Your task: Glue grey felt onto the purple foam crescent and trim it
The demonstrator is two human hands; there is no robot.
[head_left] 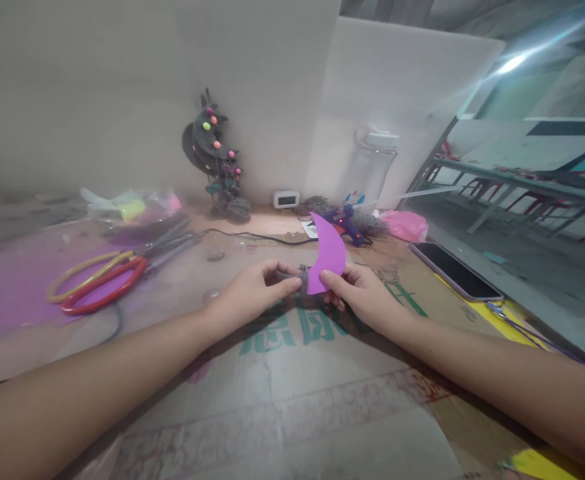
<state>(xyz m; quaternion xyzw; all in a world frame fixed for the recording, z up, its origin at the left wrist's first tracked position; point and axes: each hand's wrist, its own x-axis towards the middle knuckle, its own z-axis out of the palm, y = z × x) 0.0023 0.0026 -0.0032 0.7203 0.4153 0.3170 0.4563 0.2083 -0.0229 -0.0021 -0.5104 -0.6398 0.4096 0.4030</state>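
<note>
Over the middle of the cardboard-covered table, my right hand (355, 290) pinches a purple crescent-shaped paper piece (330, 250) between thumb and fingers, its tip pointing up. My left hand (267, 287) is closed beside it, thumb and fingers gripping a small grey fuzzy piece (303, 277) that meets the lower left edge of the paper. Most of the grey piece is hidden by fingers and paper. Just behind the paper lies a blue glue gun (347, 223) with a small red light.
Scissors (105, 280) with red and yellow handles lie left on purple sheet (2, 287). A grey crescent decoration (212, 147) leans on the back wall. Nearby are a small white clock (286, 199), pink plastic bag (405, 225) and phone (455, 270). A black cord (252, 235) crosses behind my hands.
</note>
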